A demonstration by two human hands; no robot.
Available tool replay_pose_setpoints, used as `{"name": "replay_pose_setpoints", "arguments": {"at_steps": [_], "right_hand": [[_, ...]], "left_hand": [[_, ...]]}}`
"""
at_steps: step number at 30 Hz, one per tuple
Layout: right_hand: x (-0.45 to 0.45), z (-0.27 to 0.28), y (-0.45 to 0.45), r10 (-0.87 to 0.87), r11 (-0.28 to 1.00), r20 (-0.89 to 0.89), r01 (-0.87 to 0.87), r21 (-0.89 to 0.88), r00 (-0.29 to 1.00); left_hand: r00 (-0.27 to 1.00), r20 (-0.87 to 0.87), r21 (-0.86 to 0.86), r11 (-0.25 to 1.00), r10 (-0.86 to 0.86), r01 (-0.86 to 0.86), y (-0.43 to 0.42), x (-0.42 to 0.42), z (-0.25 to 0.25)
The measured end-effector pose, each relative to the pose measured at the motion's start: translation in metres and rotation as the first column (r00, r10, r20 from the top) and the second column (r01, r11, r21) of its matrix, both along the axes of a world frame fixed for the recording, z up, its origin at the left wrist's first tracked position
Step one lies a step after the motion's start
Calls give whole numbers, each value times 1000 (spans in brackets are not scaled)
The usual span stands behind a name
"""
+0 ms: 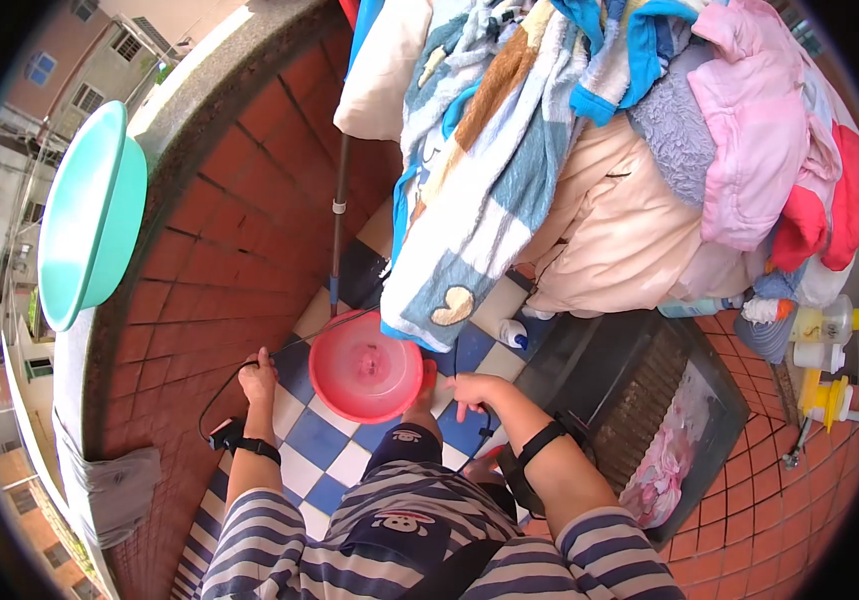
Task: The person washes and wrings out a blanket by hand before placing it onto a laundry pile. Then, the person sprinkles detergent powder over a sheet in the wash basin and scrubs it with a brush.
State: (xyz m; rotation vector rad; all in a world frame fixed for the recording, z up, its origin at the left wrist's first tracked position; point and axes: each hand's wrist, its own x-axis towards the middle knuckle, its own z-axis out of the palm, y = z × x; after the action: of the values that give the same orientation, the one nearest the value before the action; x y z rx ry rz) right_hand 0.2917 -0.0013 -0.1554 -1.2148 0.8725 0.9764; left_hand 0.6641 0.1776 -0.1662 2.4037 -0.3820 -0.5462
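Observation:
My left hand [259, 377] is closed, its fingers curled at a thin black cable [212, 400] that loops down to a small device strapped on my wrist. My right hand [477, 393] hangs with its fingers apart and pointing down, near another dark cord; nothing shows in its grasp. A black band circles that forearm. Between my hands, a pink basin [368, 368] sits on the floor by my feet, with a little something reddish inside that I cannot make out.
A heap of clothes and blankets [510, 150] fills the upper right. Below it, a dark washing sink [640, 430] with a ribbed board holds pink cloth. A turquoise basin [120, 215] rests on the wall ledge; a pole [339, 210] leans nearby. A white bottle [513, 333] stands on checkered tiles.

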Motion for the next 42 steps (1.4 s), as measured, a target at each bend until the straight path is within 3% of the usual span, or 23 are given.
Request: {"name": "replay_pose_setpoints", "arguments": {"at_steps": [2, 4, 5, 6, 8, 10, 12, 14, 15, 16, 17, 18, 20, 23, 26, 29, 30, 33, 35, 37, 39, 40, 42], "right_hand": [[-6, 4, 33, 187, 980, 69, -191, 63, 980], [-13, 20, 60, 169, 983, 58, -172, 61, 984], [-21, 16, 69, 169, 982, 58, -173, 70, 984], [-31, 8, 72, -28, 999, 79, 27, 22, 996], [-49, -11, 74, -404, 913, 120, 408, -15, 907], [-61, -9, 67, -624, 773, 181, 635, 0, 760], [-75, -12, 60, -653, 649, 365, 739, -182, 663], [-94, 22, 50, -660, 529, 345, 739, -416, 667], [-113, 20, 48, -668, 459, 392, 765, -452, 632], [-139, 18, 50, -669, 385, 441, 786, -483, 598], [-163, 28, 56, -717, 300, 471, 837, -458, 514], [-186, 45, 63, -753, 206, 504, 879, -429, 422], [-236, 72, 86, -811, 79, 500, 904, -420, 303], [-321, 87, 140, -802, -155, 587, 912, -381, 110], [-418, 75, 207, -751, -381, 657, 856, -349, -66], [-511, 51, 276, -734, -533, 666, 720, -445, -132], [-536, 48, 297, -729, -558, 666, 702, -443, -158], [-591, 35, 348, -822, -404, 534, 458, -792, 199], [-604, 35, 357, -844, -376, 505, 475, -796, 178], [-605, 29, 355, -867, -344, 473, 496, -797, 158], [-602, 19, 345, -848, -254, 444, 515, -819, 288], [-600, 14, 340, -854, -258, 443, 516, -817, 274], [-589, 4, 332, -835, -103, 383, 571, -815, 395]], "left_hand": [[917, 398, 158, 985, 3, -71, 54, 60, -24], [674, 739, 185, 965, -13, -184, 91, 87, -9], [796, 602, 171, 963, 65, -208, 102, 89, 3], [885, 444, 156, 960, 143, -233, 99, 85, 28], [924, 348, 116, 971, 156, -208, 102, 85, 28], [955, 223, -127, 977, 196, -170, 67, 58, 46], [969, 117, -157, 967, 218, -199, 42, 47, 44], [993, -79, -228, 969, 84, -100, 15, 27, 44], [994, -87, -229, 970, 59, -77, -1, 6, 61], [905, -426, -79, 996, -5, -31, -18, -22, 92], [702, -712, 53, 996, -10, 68, -27, -45, 113], [699, -714, 42, 995, -36, 94, -30, -62, 118], [294, -898, -285, 941, -328, 180, -39, -99, 125], [225, -780, -615, 782, -584, -102, -50, -186, 156], [104, -625, -756, 567, -774, -326, -50, -273, 173], [-70, -642, -706, 625, -763, -333, -42, -364, 167], [-143, -680, -659, 685, -719, -312, -39, -393, 159], [-130, -879, -441, 887, -458, -136, -14, -475, 132], [-48, -932, -360, 933, -360, 4, 12, -524, 117], [-29, -951, -309, 935, -309, 174, 37, -558, 102], [-28, -957, -284, 912, -288, 295, 58, -583, 95], [-35, -954, -288, 882, -297, 374, 64, -590, 94], [-23, -928, -323, 773, -371, 546, 69, -600, 92]]}}
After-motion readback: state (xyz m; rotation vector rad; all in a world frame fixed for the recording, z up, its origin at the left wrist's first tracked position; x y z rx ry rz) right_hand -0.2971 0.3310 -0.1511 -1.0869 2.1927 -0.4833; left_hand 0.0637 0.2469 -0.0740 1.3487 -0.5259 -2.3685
